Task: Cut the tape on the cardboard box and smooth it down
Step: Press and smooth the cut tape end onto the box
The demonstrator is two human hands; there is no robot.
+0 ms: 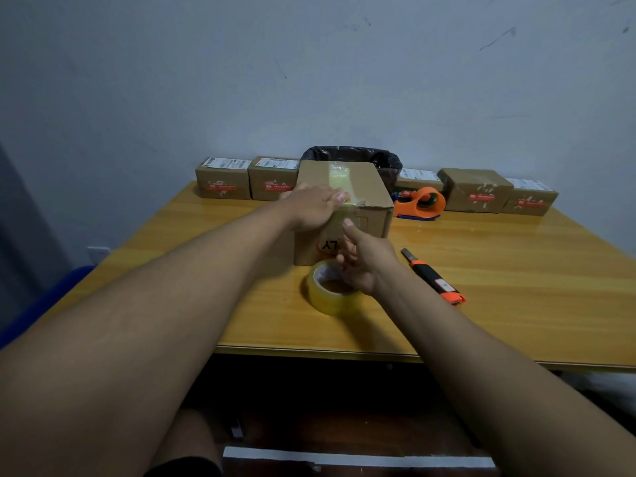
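- right hand [361,261] is hovering loosely curled over the tape roll [332,292], not clearly gripping it
- utility knife [433,277] is lying just right of it, long axis angling away (closer to this hand)
- left hand [311,206] is pressing flat on the tape strip [339,180] atop the cardboard box [364,197] just ahead

My left hand [311,206] lies flat on the cardboard box [358,187], fingertips on its tape strip [339,177]. My right hand [364,259] pinches tape at the box's front face, above the tape roll [328,290]. At three o'clock lies the orange-black cutter [433,277].
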